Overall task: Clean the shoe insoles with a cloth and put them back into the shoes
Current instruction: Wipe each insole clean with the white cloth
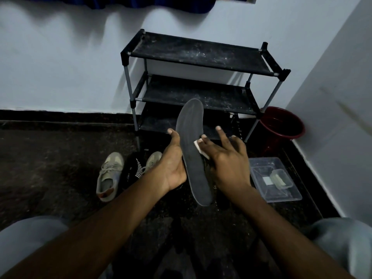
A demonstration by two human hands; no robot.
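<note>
A long dark grey insole (191, 137) stands almost upright in front of me, toe end up. My left hand (173, 162) grips its left edge from behind, thumb on the near side. My right hand (223, 156) presses a small white cloth (198, 144) against the insole's middle, index finger lifted. On the floor to the left lie two beige sneakers (109, 176) (153, 160), with a dark striped shoe (131, 168) between them.
A black three-shelf shoe rack (201, 55) stands against the wall behind the insole. A red bucket (281, 125) sits in the right corner. A clear plastic box (273, 178) holding a small container lies on the floor at the right. My knees frame the bottom corners.
</note>
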